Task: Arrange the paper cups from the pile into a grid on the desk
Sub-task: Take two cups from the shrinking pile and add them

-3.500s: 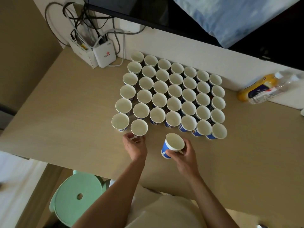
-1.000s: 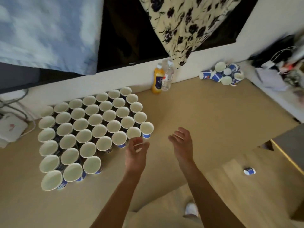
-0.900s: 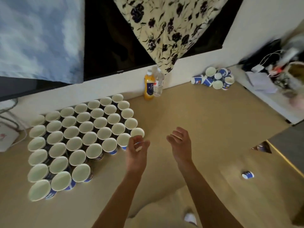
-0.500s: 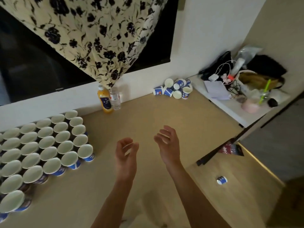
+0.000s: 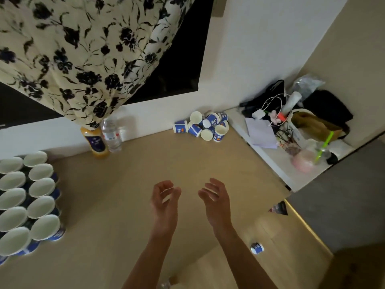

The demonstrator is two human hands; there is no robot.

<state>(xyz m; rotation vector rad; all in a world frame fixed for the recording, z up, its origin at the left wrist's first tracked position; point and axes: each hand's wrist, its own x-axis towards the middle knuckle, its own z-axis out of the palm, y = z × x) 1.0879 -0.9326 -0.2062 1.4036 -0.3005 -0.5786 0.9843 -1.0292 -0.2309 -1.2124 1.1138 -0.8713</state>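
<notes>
Hovering above the bare middle of the desk (image 5: 135,180), the left hand (image 5: 165,205) and right hand (image 5: 216,202) are side by side, fingers loosely curled and apart, holding nothing. The pile of cups (image 5: 205,126) sits well ahead of them in the far corner against the wall. Some cups lie on their sides and overlap, so their number is hard to make out. The grid of cups (image 5: 31,195) stands upright at the left, cut off by the frame edge, with only its last columns showing. A hanging cloth (image 5: 83,59) hides the top of an orange bottle (image 5: 95,142). One small cup (image 5: 256,248) lies on the floor beside the right forearm.
</notes>
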